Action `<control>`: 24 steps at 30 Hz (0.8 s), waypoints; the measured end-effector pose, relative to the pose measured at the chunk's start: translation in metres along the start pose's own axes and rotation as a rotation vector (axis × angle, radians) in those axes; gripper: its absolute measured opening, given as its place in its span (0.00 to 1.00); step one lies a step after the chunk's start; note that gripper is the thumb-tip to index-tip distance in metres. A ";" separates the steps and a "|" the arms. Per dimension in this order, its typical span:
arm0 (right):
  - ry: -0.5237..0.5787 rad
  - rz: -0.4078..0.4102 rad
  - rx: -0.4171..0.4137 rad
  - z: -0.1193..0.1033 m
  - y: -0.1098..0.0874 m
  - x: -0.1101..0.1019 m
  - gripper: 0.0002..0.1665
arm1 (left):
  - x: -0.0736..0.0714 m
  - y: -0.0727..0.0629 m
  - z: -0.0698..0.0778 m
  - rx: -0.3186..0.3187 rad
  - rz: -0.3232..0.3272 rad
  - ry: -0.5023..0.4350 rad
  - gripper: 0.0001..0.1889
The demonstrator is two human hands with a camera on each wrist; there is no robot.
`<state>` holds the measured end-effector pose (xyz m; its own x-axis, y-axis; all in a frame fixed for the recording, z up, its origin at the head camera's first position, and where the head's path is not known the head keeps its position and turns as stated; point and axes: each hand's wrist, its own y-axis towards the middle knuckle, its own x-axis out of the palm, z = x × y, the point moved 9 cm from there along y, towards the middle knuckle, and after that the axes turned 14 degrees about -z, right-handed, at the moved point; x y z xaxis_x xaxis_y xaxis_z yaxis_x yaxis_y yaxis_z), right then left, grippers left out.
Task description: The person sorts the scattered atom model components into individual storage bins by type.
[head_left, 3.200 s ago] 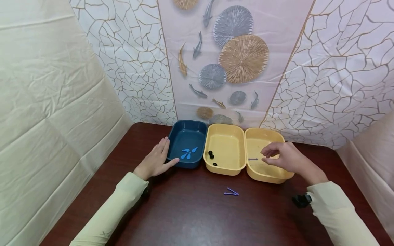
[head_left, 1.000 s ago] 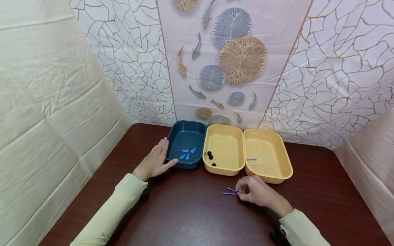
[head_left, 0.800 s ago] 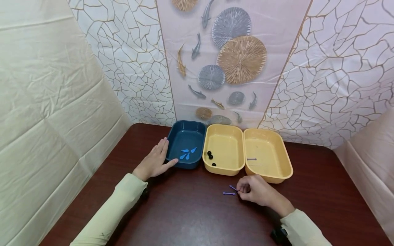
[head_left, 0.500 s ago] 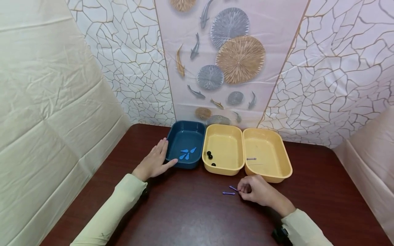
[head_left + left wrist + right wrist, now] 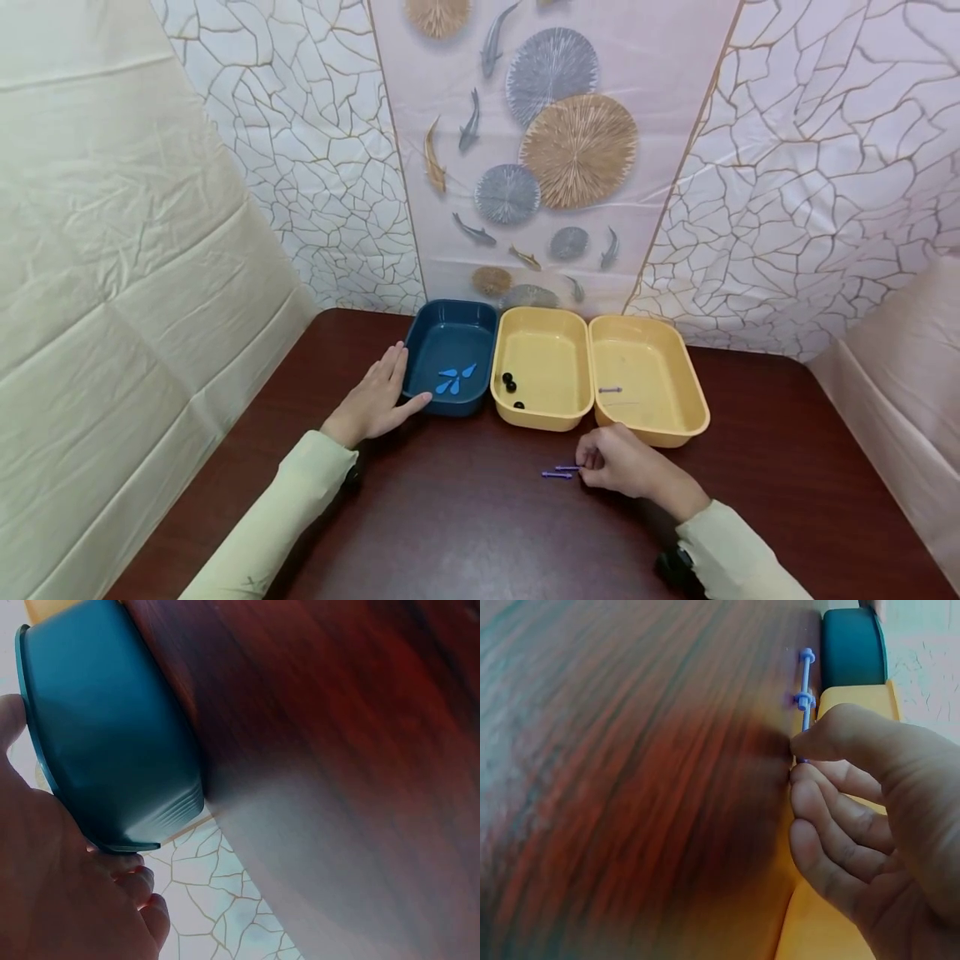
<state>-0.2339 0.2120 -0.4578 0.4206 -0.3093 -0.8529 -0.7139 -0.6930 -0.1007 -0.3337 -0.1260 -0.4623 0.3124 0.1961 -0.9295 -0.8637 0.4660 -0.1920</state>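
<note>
My right hand (image 5: 622,461) is over the table in front of the right yellow tray (image 5: 652,367). Its thumb and index finger pinch the right end of a small purple rod (image 5: 567,468) with knobbed ends. A second purple rod (image 5: 557,475) lies just in front, nearly parallel. In the right wrist view the pinched rod (image 5: 805,718) pokes out past the fingertips, its far end by the other rod (image 5: 806,673). My left hand (image 5: 372,400) rests with straight fingers along the left side of the dark blue tray (image 5: 442,342), thumb at its front rim.
Several blue drop-shaped pieces (image 5: 454,386) lie in the blue tray. The middle yellow tray (image 5: 551,358) holds 3 black beads (image 5: 511,387). Another purple rod (image 5: 611,390) lies in the right yellow tray. A patterned cloth (image 5: 577,150) hangs behind the trays.
My right hand has come from above the right yellow tray down to the rods on the table. The pinched rod has turned from slanting to nearly parallel with the other. My left hand stays put.
</note>
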 end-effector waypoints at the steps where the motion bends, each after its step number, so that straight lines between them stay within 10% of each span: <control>1: 0.000 0.000 0.007 0.001 0.000 0.000 0.08 | 0.001 0.000 0.000 0.002 -0.001 0.000 0.55; 24: -0.075 0.140 -0.012 -0.018 -0.027 -0.079 0.11 | -0.003 -0.002 0.003 0.003 0.005 0.011 0.54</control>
<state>-0.2382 0.2438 -0.3782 0.2740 -0.3546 -0.8940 -0.7559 -0.6541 0.0277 -0.3319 -0.1251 -0.4588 0.3038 0.1893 -0.9338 -0.8639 0.4680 -0.1862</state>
